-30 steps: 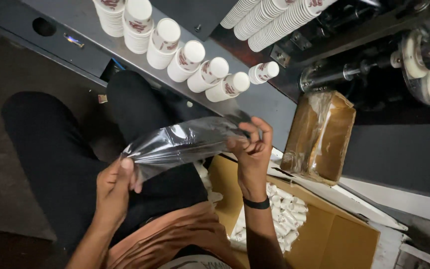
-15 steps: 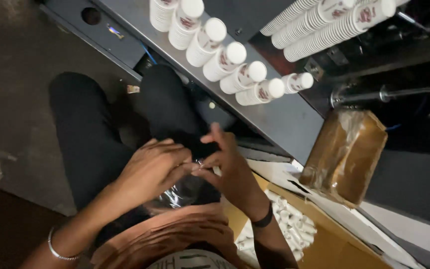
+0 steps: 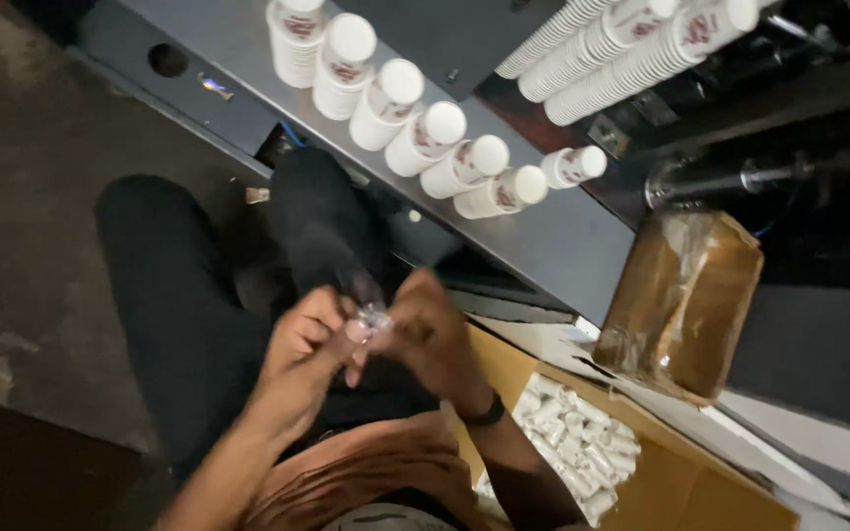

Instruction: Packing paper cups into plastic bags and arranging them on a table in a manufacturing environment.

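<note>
The left hand point(image 3: 302, 339) was closed in a pinch on the clear plastic bag point(image 3: 374, 319), which a second earlier had been stretched long between the hands and half a second earlier was already gathered; now only a small bunched knot was seen above the dark lap. The right hand point(image 3: 430, 329) was likewise pinched shut on it, fingertips nearly touching the left's. The bag's neck seemed twisted closed. Stacked paper cups point(image 3: 425, 138) lay beyond, a cardboard box point(image 3: 700, 487) at right.
</note>
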